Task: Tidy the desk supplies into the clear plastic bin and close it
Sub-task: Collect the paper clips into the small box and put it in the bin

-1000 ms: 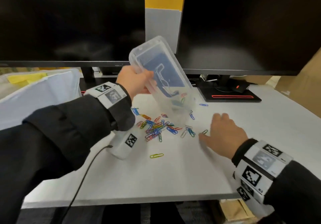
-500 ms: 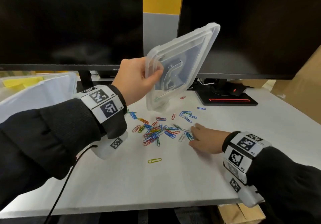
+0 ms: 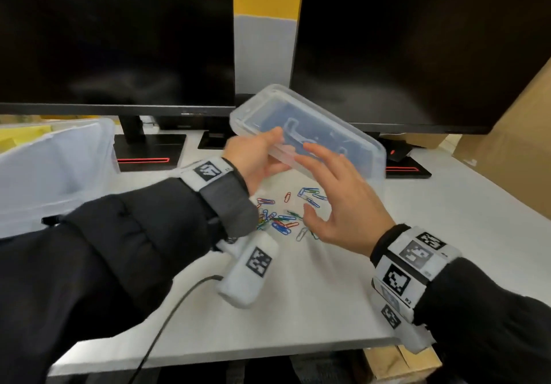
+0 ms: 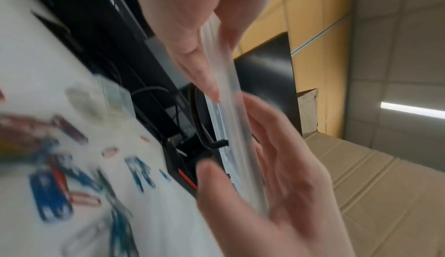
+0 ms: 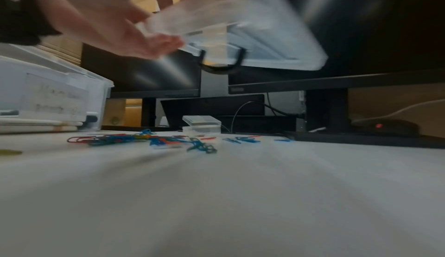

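Observation:
A small clear plastic bin [image 3: 316, 133] hangs tilted above the desk, its bottom facing up and toward me. My left hand [image 3: 256, 160] grips its near left edge, thumb on top. In the left wrist view the thumb [image 4: 192, 55] and fingers pinch the bin's rim [image 4: 226, 112]. My right hand [image 3: 337, 205] is raised beside the bin with fingers straight and spread, holding nothing; whether it touches the bin I cannot tell. Several coloured paper clips [image 3: 280, 219] lie scattered on the white desk [image 3: 298, 294] below both hands, also blurred in the right wrist view [image 5: 144, 139].
A larger translucent storage tub [image 3: 53, 169] stands at the left. Two dark monitors [image 3: 119, 41] on stands fill the back. A small clear box [image 5: 201, 124] sits behind the clips. A cardboard box [image 3: 512, 145] is at the right. A cable [image 3: 167, 318] trails from my left wrist.
The bin has swung down from nearly upright to a lower, flatter tilt. My right hand has lifted off the desk by the clips and risen to the bin.

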### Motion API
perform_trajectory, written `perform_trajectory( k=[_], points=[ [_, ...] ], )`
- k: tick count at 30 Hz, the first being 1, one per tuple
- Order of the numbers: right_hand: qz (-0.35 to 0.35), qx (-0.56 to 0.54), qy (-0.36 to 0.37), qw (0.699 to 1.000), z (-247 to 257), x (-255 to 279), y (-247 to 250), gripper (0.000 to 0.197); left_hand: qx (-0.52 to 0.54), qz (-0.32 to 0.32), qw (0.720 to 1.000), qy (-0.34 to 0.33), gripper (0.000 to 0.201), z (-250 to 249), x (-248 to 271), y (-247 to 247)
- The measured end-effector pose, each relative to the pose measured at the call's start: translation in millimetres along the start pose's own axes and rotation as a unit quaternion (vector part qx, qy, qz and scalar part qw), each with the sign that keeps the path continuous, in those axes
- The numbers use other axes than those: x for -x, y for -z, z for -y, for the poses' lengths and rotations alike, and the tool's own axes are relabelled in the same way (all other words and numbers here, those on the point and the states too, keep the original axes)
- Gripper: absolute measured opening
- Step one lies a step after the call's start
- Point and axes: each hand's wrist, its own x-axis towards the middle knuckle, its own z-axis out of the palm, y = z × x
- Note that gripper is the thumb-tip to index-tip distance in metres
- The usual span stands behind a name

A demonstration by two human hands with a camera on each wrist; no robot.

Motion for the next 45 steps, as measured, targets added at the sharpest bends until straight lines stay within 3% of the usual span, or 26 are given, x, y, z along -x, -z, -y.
perform_trajectory(
  k=[2,5,7,8,10,11,13,15,16,18,24,27,29,31,34,36,37,39,42,45],
  points=[
    [-0.006,-0.004,-0.034,0.999,-1.2,-0.8,1.6,0.071,-0.012,0.073,0.997,0.037,0.027,15.4,0.7,-18.8],
    [0.021,0.007,-0.144,0.989,-9.4,-1.5,4.2,0.078,-0.059,0.157,0.984,0.054,0.035,33.0,6.9,-44.8],
    [0.055,0.072,-0.225,0.970,-19.1,0.9,6.0,0.081,-0.201,0.187,0.961,0.014,0.036,38.6,13.3,-56.2],
    [0.070,0.108,-0.263,0.956,-25.0,2.6,6.8,0.082,-0.324,0.202,0.924,-0.030,0.036,41.2,15.3,-57.5],
    [0.098,0.158,-0.317,0.930,-37.8,5.7,7.9,0.080,-0.563,0.235,0.781,-0.131,0.031,50.8,17.7,-52.5],
    [0.115,0.169,-0.340,0.918,-44.4,6.8,7.8,0.077,-0.629,0.265,0.713,-0.159,0.032,56.9,19.2,-48.9],
    [0.163,0.174,-0.387,0.891,-56.6,7.6,5.4,0.069,-0.694,0.349,0.607,-0.167,0.040,70.2,22.5,-40.5],
    [0.212,0.166,-0.435,0.859,-65.8,6.3,2.2,0.062,-0.722,0.411,0.537,-0.148,0.044,77.3,22.4,-34.1],
    [0.229,0.165,-0.450,0.847,-69.8,5.6,1.1,0.059,-0.726,0.428,0.522,-0.130,0.045,78.5,20.1,-30.5],
    [0.245,0.172,-0.466,0.833,-77.2,5.1,1.4,0.056,-0.732,0.428,0.521,-0.093,0.047,78.3,13.2,-21.5],
    [0.242,0.217,-0.489,0.810,-83.5,6.7,0.5,0.048,-0.726,0.369,0.572,-0.093,0.041,61.2,11.9,11.7],
    [0.251,0.219,-0.464,0.821,-82.7,0.8,-0.5,0.063,-0.718,0.307,0.606,-0.152,0.032,38.8,18.4,24.9],
    [0.232,0.196,-0.397,0.866,-83.0,-4.7,-0.8,0.071,-0.752,0.220,0.587,-0.204,0.022,20.3,24.4,32.5],
    [0.211,0.149,-0.342,0.904,-81.5,-9.7,-3.4,0.065,-0.798,0.171,0.541,-0.204,0.015,2.6,30.2,42.2],
    [0.225,0.100,-0.342,0.907,-83.1,-19.3,-11.3,0.050,-0.844,0.223,0.482,-0.079,0.016,-9.3,41.7,56.3],
    [0.252,0.092,-0.358,0.894,-88.5,-28.3,-16.4,0.044,-0.834,0.289,0.470,-0.006,0.016,-3.0,47.5,64.0],
    [0.264,0.094,-0.364,0.889,-92.1,-33.0,-18.9,0.042,-0.815,0.316,0.486,0.006,0.013,3.1,48.1,67.8],
    [0.284,0.105,-0.351,0.886,-98.3,-43.2,-25.1,0.037,-0.768,0.340,0.543,-0.006,0.009,15.7,45.6,73.4],
    [0.306,0.117,-0.309,0.893,-104.9,-55.6,-38.3,0.033,-0.717,0.325,0.613,-0.060,0.004,27.4,32.4,73.5],
    [0.340,0.113,-0.294,0.886,-101.6,-56.6,-44.6,0.039,-0.718,0.281,0.628,-0.103,0.014,31.6,16.4,65.9]
  ],
)
